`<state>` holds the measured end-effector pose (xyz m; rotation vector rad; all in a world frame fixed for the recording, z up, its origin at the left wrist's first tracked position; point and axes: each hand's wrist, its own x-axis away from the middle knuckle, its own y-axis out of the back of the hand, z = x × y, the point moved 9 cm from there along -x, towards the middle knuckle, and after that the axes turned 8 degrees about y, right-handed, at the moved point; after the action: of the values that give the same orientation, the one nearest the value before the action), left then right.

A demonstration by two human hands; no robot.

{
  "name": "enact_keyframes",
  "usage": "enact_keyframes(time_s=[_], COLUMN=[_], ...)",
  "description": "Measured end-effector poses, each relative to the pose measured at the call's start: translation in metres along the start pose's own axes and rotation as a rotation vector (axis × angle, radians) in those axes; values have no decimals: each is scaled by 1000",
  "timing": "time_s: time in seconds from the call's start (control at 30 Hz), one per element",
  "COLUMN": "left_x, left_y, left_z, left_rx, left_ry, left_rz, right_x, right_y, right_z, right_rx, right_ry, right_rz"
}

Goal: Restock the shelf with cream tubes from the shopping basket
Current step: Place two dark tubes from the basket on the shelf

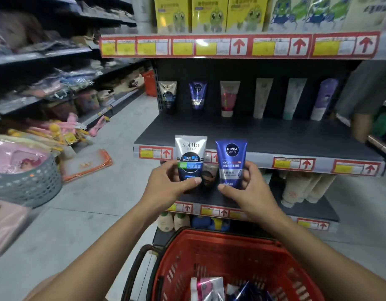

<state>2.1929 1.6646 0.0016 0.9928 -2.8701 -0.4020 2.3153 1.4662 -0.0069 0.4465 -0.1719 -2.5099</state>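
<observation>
Left hand (166, 183) closed around the lower half of a silver-and-black Softto cream cleanser tube (190, 158), thumb across the front, tube upright. Right hand (246, 187) gripping a blue Nivea Men tube (230, 162) likewise, thumb low on its face. Just beyond the fingertips, the dark shelf (263, 135), six tubes standing along its back. Below the wrists, the red shopping basket (209, 253), more tubes inside.

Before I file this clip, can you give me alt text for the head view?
Two bare hands hold cream tubes upright before a dark store shelf: the left hand a silver Softto tube, the right hand a blue Nivea Men tube. Six tubes stand at the shelf's back; a red shopping basket sits below.
</observation>
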Motion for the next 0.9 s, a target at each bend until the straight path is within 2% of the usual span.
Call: enact_keyframes(time_s=[0.2,0.43,0.67,0.9], left_x=[-41,-93,-135,-136], left_y=[23,43,48,37], left_z=[-50,-74,-68,-56], left_rx=[-61,-179,-254,-315], left_ry=[-101,-135,-118,-145], left_rz=[-67,-179,-237,-273], right_x=[-65,-122,-144,-149], right_y=[2,8,9,3], right_z=[25,42,30,28], right_rx=[93,280,417,574], right_ry=[87,107,73,116], right_rz=[-64,-197,-209,-208])
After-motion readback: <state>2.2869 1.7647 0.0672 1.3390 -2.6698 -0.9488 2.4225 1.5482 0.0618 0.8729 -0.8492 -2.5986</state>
